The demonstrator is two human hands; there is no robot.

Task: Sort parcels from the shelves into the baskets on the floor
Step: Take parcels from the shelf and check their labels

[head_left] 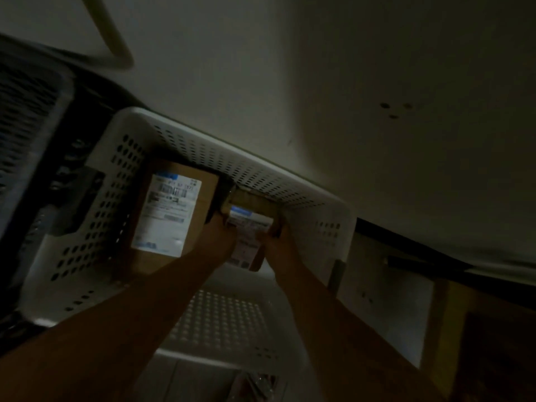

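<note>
The view is dim and tilted. A white perforated basket (261, 169) stands on the floor against a pale wall. Inside it, on the left, lies a large brown cardboard parcel (203, 216) with a white shipping label. A smaller brown parcel (249, 221) with a white label sits low inside the basket, toward its right side. My left hand (220, 230) grips its left side and my right hand (278, 242) grips its right side. Both forearms reach in from the bottom of the view and hide part of the basket floor.
A dark perforated basket (26, 126) stands to the left of the white one. A pale wall (377, 82) rises behind. A black strip (420, 250) and a brown surface (493, 343) lie at the right. A pale curved bar (110, 39) crosses the top left.
</note>
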